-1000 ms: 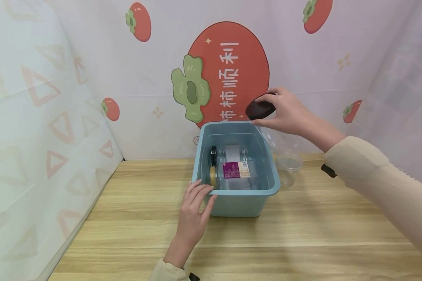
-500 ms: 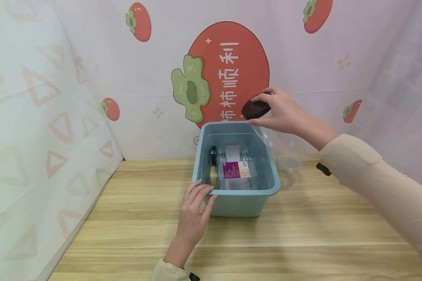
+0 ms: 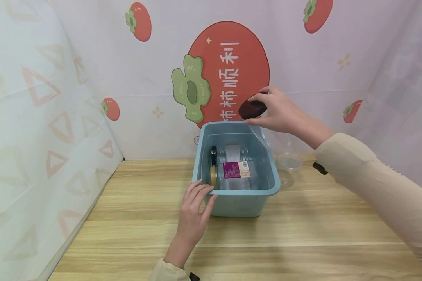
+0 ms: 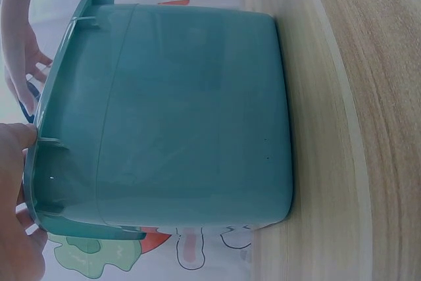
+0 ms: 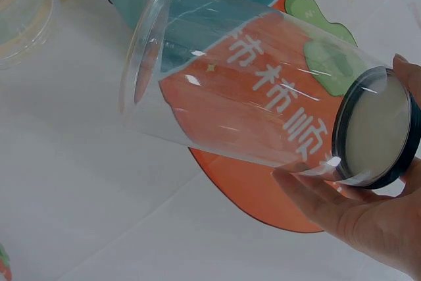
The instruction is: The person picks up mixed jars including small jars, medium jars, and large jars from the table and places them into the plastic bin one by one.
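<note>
In the head view, my right hand [image 3: 279,113] grips a clear plastic jar by its dark lid [image 3: 252,110], above the right back rim of a blue plastic bin [image 3: 239,203]. The right wrist view shows the jar's see-through body [image 5: 243,90] tilted, its base end away from my fingers. My left hand [image 3: 192,218] holds the bin's rim at the near left corner, fingers over the edge and thumb outside. Two clear jars lie on their sides inside the bin: one has a black lid [image 3: 213,156], the other a yellow lid [image 3: 213,177] and a purple label [image 3: 231,170].
To the right of the bin, another clear container [image 3: 289,166] stands on the wooden table [image 3: 144,234]. A white cloth printed with persimmons [image 3: 228,74] hangs close behind the bin, and a patterned cloth [image 3: 45,136] borders the left side.
My right hand has carried the dark-lidded jar slightly left, toward the middle of the bin's back rim. The left hand and the bin have stayed in place.
</note>
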Demonstrator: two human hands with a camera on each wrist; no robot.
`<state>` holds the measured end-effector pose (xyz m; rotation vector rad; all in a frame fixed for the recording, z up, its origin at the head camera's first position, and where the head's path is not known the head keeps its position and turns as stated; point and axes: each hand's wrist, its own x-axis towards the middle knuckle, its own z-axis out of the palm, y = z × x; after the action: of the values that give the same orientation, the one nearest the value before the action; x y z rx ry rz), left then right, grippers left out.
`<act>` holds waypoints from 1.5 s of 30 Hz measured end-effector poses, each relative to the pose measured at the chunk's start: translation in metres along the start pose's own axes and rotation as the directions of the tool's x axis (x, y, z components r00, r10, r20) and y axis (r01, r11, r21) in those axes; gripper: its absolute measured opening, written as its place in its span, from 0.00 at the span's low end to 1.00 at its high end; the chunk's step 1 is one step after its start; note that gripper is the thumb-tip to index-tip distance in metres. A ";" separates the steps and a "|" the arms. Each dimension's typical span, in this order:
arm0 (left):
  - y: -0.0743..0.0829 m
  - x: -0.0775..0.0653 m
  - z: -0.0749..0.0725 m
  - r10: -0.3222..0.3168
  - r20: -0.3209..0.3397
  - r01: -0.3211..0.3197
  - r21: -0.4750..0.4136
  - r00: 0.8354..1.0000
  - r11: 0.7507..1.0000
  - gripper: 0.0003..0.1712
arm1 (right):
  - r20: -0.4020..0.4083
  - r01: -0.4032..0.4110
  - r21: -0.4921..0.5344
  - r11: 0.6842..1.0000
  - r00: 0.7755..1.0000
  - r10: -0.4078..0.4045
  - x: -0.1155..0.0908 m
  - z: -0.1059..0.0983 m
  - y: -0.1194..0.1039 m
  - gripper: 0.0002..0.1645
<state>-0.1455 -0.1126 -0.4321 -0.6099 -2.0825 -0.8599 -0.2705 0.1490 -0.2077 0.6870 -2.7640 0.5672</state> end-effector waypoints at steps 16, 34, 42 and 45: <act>0.001 0.001 -0.002 -0.002 0.002 0.002 -0.002 1.000 1.000 0.16 | 0.016 0.024 -0.013 1.000 1.000 -0.023 0.008 0.005 -0.007 0.39; 0.000 0.000 -0.001 0.002 0.000 -0.002 -0.009 1.000 1.000 0.16 | 0.051 0.008 0.033 0.999 0.999 -0.010 0.016 0.017 -0.015 0.40; 0.000 0.000 -0.001 -0.002 0.000 0.002 -0.012 1.000 1.000 0.15 | 0.060 0.014 0.043 0.999 0.998 -0.017 0.020 0.024 -0.019 0.41; 0.000 0.001 -0.001 -0.002 0.002 0.002 -0.010 1.000 1.000 0.16 | 0.066 0.013 0.051 0.999 0.998 -0.017 0.022 0.027 -0.020 0.41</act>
<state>-0.1451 -0.1132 -0.4309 -0.6141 -2.0825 -0.8718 -0.2827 0.1122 -0.2190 0.7502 -2.8119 0.6234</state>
